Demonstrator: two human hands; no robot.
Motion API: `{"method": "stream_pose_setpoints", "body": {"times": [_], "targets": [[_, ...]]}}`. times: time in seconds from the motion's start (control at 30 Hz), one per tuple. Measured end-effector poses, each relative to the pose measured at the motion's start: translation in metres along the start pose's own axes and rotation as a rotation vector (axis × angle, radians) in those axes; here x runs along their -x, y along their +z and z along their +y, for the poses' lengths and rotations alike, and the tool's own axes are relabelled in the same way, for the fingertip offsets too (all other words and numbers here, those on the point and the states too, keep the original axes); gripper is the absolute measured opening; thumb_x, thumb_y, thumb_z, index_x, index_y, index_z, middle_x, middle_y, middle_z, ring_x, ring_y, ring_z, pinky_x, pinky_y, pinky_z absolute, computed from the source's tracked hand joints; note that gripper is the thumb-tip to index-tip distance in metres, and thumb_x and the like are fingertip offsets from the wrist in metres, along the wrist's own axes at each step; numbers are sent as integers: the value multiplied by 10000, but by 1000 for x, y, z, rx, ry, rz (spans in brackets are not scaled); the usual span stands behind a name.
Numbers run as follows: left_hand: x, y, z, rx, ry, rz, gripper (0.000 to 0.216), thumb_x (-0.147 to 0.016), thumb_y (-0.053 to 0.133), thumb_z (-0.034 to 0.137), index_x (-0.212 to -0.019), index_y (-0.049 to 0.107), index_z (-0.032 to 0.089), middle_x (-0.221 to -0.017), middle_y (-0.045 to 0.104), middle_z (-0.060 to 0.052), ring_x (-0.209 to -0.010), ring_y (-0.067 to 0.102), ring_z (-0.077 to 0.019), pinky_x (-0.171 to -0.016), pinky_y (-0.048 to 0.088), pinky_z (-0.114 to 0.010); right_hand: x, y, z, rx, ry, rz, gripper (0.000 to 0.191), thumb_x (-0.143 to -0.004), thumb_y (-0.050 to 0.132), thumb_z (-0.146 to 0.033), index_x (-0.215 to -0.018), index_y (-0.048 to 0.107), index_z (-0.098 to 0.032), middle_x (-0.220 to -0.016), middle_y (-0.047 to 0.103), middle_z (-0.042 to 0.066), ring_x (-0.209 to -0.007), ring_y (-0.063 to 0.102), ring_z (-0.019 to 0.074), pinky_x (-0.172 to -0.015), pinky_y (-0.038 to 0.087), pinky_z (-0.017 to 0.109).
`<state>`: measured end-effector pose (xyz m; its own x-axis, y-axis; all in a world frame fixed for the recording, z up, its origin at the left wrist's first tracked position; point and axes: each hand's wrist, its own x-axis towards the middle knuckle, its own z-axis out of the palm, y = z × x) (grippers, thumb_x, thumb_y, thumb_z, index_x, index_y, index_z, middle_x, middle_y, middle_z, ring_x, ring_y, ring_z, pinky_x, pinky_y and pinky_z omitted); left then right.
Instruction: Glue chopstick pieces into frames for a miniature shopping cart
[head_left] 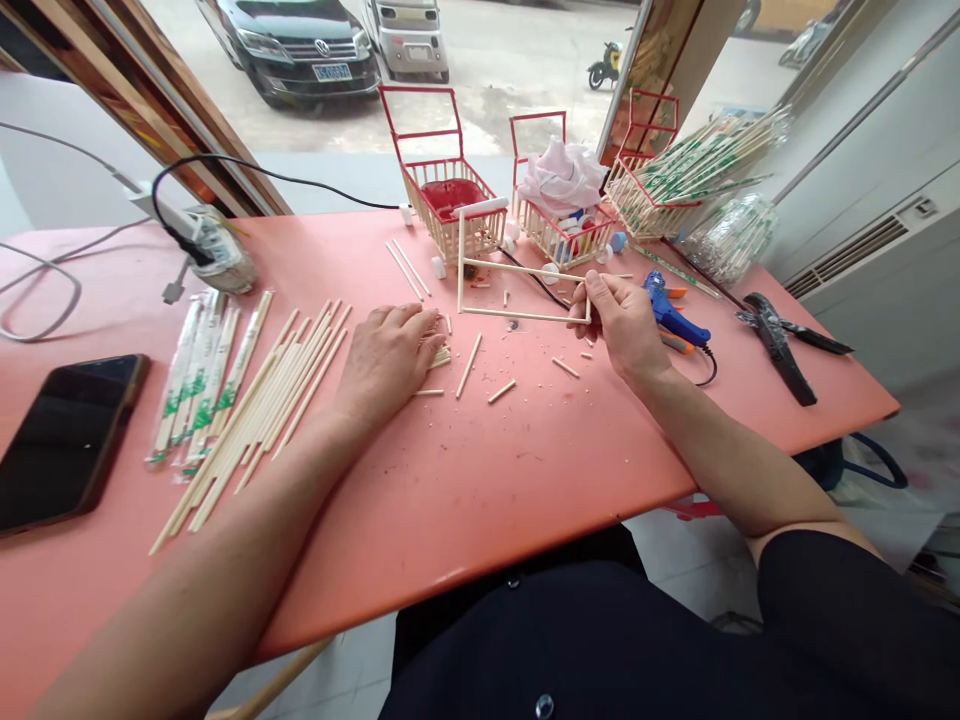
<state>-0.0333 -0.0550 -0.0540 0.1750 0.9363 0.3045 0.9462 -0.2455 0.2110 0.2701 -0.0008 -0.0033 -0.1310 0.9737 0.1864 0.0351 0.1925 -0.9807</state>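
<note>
My right hand (619,315) pinches the right end of a rectangular frame of pale wooden sticks (525,316), thumb on top. The frame is held up above the table, and one longer stick rises from its left end. Palm down, my left hand (394,355) rests on the table with its fingers lying forward. A small group of short cut sticks (441,357) pokes out beside its thumb, partly hidden. Other short stick pieces (469,366) are scattered between my hands. A blue glue gun (675,312) lies just right of my right hand.
Long bare chopsticks (259,410), wrapped chopsticks (206,370) and a phone (67,440) lie left. Small stick carts stand behind: one with a red inside (450,195), one with pink cloth (562,180), one with chopsticks (652,190). Black cutters (780,345) lie right. A power strip (217,250) trails cables.
</note>
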Motion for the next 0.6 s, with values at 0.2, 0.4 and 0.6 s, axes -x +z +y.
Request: {"method": "stream_pose_setpoints", "body": {"times": [0.2,0.4,0.6], "targets": [[3,-3,6,-72,59,-20,441,-1144,404,350,-1337,759,174,-1417,771,-193,-1278,690,-386,-1124,525,-530,1,0,1,22,7,-8,661,-940,761,-815,-710,543,-236,-543,652,-28,-430,562,79,-391,367,194],[5,-13,22,-124,117,-153,423,-1110,434,230,-1339,737,46,-1336,761,-274,-1208,697,-421,-1077,552,-537,1,1,2,30,1,-14,677,-917,771,-833,-696,532,-239,-521,623,-38,-427,569,85,-388,361,199],[9,-15,35,-161,148,-198,399,-1099,458,161,-1345,739,23,-1399,742,-293,-1258,698,-421,-1060,576,-518,1,1,1,36,-4,-14,682,-915,771,-836,-693,541,-234,-512,619,-36,-425,563,85,-386,356,195]]}}
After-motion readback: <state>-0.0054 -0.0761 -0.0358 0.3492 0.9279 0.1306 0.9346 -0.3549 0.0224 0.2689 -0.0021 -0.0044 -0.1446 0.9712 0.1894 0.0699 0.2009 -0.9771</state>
